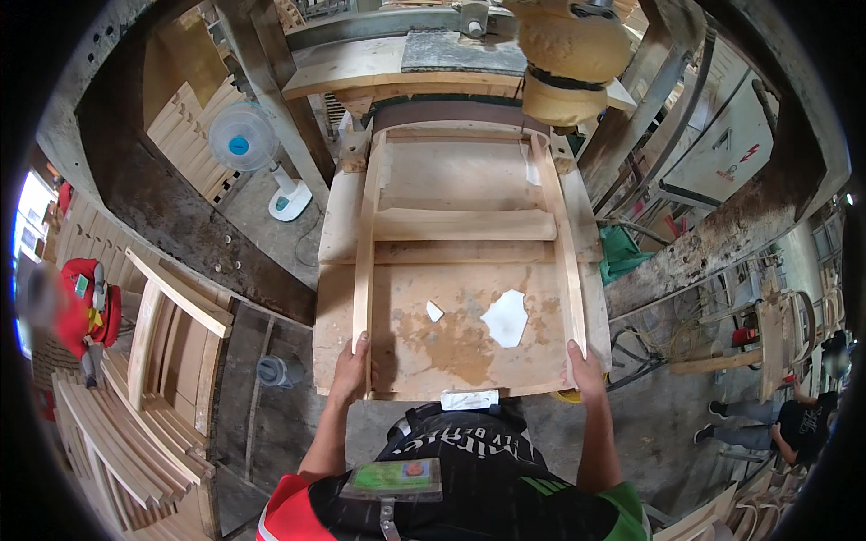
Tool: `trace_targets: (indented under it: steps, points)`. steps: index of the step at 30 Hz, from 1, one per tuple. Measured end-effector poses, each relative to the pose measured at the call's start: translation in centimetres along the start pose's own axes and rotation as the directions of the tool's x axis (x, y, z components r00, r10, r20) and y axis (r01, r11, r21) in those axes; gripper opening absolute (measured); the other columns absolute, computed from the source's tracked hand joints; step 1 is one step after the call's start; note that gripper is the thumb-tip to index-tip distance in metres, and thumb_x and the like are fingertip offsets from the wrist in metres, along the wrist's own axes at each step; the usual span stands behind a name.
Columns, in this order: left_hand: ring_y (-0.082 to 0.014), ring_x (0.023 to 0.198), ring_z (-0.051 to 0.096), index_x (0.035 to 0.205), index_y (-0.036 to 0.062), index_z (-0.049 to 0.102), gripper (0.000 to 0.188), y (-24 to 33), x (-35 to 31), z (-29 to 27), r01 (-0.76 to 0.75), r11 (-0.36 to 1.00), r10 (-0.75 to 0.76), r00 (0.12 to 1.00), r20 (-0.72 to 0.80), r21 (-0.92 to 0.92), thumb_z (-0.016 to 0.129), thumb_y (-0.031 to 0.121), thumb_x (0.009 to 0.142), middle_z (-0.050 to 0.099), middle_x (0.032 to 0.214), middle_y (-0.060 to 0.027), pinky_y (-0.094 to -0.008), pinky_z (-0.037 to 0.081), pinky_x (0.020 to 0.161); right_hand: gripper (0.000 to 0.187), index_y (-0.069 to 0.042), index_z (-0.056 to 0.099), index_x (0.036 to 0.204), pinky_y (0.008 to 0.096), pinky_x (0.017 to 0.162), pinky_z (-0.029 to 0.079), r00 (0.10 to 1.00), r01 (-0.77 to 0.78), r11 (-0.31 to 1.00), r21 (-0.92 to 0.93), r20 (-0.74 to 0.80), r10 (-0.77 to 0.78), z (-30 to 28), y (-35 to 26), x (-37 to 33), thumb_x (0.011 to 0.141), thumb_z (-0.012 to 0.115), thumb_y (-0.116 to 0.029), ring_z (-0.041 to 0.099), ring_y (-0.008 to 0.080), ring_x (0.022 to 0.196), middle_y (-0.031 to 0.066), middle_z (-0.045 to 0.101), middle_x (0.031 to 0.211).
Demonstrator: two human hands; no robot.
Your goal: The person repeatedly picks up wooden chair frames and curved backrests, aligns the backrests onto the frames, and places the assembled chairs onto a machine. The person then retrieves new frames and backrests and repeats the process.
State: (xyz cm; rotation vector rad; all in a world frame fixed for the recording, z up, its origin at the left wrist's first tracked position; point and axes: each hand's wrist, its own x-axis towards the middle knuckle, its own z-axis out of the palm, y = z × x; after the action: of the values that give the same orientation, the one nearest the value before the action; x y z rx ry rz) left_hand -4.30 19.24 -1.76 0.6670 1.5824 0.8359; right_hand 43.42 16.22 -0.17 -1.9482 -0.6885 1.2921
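A pale wooden frame [465, 225] lies on a plywood-topped worktable [550, 365]. It has two long side rails, a wide crosspiece near the middle and a curved rail at the far end. The near end of the left rail [363, 270] is in my left hand [349, 371], fingers wrapped round it. My right hand [586, 372] grips the near end of the right rail [570, 270] in the same way. The frame's far end lies close to a dark band [451, 112] under the machine's edge. Some fingers are hidden behind the rails.
Rusty steel posts [194, 212] flank the table. A yellowish wrapped machine part [570, 54] hangs at the far right. A white fan [244, 137] stands at left, near stacked curved wood parts [135, 442]. Two other people [90, 302] are at the far sides.
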Motion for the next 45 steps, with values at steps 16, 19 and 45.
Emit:
trace_targets:
  steps: [16, 19, 45]
  points:
    - [-0.0212, 0.053, 0.062, 0.131, 0.0032, 0.049, 0.067, 2.1, -0.6, 0.1, 0.078, 0.996, -0.079, 0.997, 0.015, 0.054, 0.052, 0.064, 0.102, 0.060, 0.073, -0.0108, -0.0357, 0.052, 0.047, 0.048, -0.006, 0.057, 0.118, 0.0351, 0.055, 0.056, 0.946, -0.135, 0.961, 0.243, 0.319, 0.052, -2.8, 0.6, 2.3, 0.099, 0.068, -0.049, 0.066, 0.0199, 0.062, 0.0107, 0.065, 0.082]
    - [-0.0217, 0.053, 0.062, 0.131, 0.0031, 0.049, 0.068, 2.0, -0.6, 0.0, 0.088, 0.995, -0.089, 0.996, 0.020, 0.038, 0.053, 0.064, 0.102, 0.060, 0.073, -0.0108, -0.0356, 0.052, 0.048, 0.047, -0.006, 0.057, 0.118, 0.0340, 0.053, 0.055, 0.942, -0.148, 0.941, 0.304, 0.334, 0.041, -2.6, 0.8, 2.4, 0.100, 0.067, -0.048, 0.065, 0.0193, 0.060, 0.0099, 0.065, 0.081]
    - [-0.0230, 0.053, 0.062, 0.111, -0.0017, 0.056, 0.070, 0.7, 1.0, -0.6, 0.075, 0.993, -0.063, 0.990, 0.126, -0.090, 0.051, 0.067, 0.101, 0.060, 0.070, -0.0117, -0.0383, 0.051, 0.047, 0.048, -0.008, 0.057, 0.101, 0.0341, 0.048, 0.047, 0.952, -0.113, 0.962, 0.249, 0.304, 0.033, -1.8, -0.7, 1.1, 0.099, 0.065, -0.055, 0.057, 0.0187, 0.052, 0.0060, 0.060, 0.071]
